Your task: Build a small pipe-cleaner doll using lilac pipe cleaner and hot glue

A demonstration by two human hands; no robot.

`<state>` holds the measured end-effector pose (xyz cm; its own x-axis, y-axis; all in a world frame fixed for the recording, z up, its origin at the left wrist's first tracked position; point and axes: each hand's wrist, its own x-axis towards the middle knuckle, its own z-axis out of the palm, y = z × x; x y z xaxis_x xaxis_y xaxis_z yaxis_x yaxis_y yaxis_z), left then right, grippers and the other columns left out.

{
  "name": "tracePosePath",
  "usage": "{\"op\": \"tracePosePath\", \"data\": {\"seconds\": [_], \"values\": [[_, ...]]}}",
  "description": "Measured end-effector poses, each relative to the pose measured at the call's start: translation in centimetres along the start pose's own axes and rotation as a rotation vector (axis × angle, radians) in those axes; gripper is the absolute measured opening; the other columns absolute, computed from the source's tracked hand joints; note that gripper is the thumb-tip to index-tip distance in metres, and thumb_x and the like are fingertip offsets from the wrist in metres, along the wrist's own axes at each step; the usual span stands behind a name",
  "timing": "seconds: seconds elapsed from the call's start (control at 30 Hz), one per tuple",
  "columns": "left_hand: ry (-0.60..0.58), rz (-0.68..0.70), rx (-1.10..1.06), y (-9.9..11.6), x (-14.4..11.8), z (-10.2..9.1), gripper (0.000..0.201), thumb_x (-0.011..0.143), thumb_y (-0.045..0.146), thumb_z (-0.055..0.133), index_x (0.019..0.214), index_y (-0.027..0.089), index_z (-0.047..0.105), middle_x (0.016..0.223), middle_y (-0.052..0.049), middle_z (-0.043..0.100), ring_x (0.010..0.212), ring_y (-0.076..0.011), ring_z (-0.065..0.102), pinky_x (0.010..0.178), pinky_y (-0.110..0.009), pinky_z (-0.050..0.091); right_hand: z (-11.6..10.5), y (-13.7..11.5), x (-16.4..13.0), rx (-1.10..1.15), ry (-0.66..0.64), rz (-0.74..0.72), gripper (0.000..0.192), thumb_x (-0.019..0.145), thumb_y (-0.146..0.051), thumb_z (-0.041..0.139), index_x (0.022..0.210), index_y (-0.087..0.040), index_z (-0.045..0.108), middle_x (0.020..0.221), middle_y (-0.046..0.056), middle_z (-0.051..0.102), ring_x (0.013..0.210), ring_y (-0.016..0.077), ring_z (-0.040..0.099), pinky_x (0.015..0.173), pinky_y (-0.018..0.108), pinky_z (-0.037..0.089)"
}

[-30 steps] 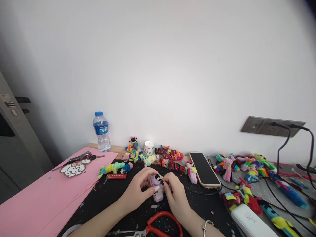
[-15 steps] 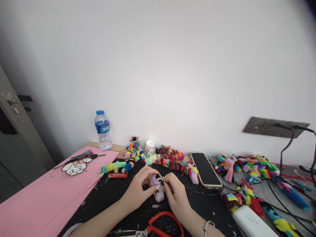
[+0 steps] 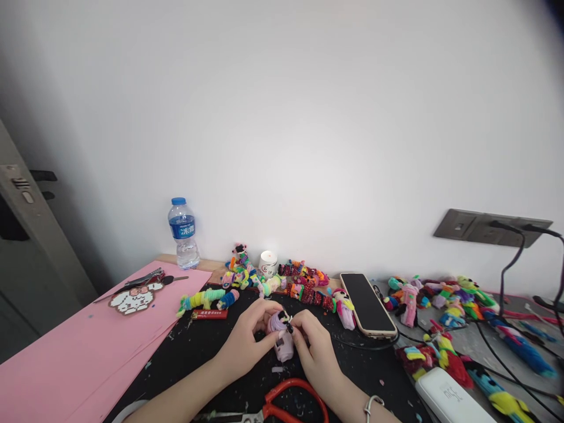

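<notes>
A small lilac pipe-cleaner doll (image 3: 284, 348) with black and yellow bits on its head stands upright over the black mat (image 3: 185, 352). My left hand (image 3: 253, 332) is closed round its left side, thumb across its front. With thumb and forefinger, my right hand (image 3: 311, 341) pinches at the black piece (image 3: 289, 328) on the doll's head. Just below the hands lie red-handled scissors (image 3: 286, 399), cut off by the bottom edge. A small pale scrap (image 3: 277, 369) rests on the mat between the doll and the scissors.
Pink sheets (image 3: 88, 352) cover the left side, with a pixel-style dog piece (image 3: 136, 298) on them. Behind stand a water bottle (image 3: 183, 235) and a white cup (image 3: 268, 264) among pipe-cleaner figures. A phone (image 3: 368, 305), power bank (image 3: 452, 396) and cables (image 3: 506, 352) lie right.
Almost nothing differs. Both hands keep their hold on the lilac doll, and its head has tilted very slightly.
</notes>
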<state>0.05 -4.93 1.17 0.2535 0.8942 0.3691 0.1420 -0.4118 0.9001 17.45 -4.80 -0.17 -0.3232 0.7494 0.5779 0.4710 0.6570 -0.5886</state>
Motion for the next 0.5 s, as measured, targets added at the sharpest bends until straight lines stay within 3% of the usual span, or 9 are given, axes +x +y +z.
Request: {"op": "tracePosePath", "data": {"seconds": [0.5], "values": [[-0.026, 0.001, 0.014, 0.12, -0.01, -0.12, 0.026, 0.076, 0.012, 0.057, 0.101, 0.02, 0.057, 0.091, -0.002, 0.054, 0.081, -0.0158, 0.056, 0.073, -0.027, 0.048, 0.08, 0.05, 0.04, -0.003, -0.011, 0.007, 0.016, 0.088, -0.01, 0.04, 0.079, -0.021, 0.045, 0.076, 0.0, 0.053, 0.069, 0.0158, 0.05, 0.063, 0.026, 0.037]]}}
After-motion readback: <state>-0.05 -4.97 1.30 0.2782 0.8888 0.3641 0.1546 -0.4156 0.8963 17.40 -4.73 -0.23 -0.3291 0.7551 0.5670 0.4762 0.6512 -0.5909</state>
